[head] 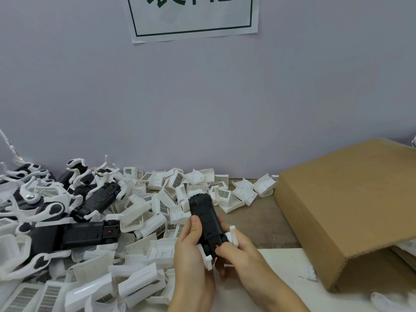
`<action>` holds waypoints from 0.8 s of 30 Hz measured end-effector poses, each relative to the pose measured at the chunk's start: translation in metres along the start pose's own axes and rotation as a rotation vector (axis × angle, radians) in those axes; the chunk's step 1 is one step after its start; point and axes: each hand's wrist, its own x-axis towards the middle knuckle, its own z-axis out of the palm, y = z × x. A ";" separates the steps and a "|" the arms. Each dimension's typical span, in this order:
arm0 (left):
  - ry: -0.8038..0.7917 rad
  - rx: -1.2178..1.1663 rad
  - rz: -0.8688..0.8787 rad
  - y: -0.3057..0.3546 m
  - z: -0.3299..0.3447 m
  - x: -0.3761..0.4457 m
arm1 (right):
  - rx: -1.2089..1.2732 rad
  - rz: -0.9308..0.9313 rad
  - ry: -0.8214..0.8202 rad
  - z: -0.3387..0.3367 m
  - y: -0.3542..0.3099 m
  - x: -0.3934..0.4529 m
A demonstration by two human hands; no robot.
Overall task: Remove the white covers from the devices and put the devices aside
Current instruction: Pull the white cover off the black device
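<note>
Now both hands, left hand [193,242] and right hand [236,255], grip one black device [206,219], apparently uncovered; next, set it aside on the device pile [74,212].

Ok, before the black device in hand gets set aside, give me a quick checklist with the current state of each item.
1. Both hands hold the device: ok. The left hand grips the black device along its side; the right hand grips its near end.
2. Right thumb near the red button: ok.
3. White cover fully off: cannot tell. White arms still stick out by the near end.
4. Pile of devices set aside on the left within sight: ok.
5. Loose white covers kept apart from that pile: not ok, they overlap.
6. Cardboard box clear of the hands: ok.
</note>
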 end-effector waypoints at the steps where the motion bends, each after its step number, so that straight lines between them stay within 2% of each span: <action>1: -0.001 -0.019 0.005 0.000 0.001 -0.001 | -0.017 -0.004 0.019 0.001 0.000 0.000; 8: -0.044 -0.011 0.011 0.001 0.001 -0.003 | 0.002 -0.017 0.032 0.002 -0.002 -0.001; 24: -0.005 0.022 -0.006 -0.001 -0.002 0.001 | 0.020 -0.001 -0.030 -0.002 -0.001 -0.001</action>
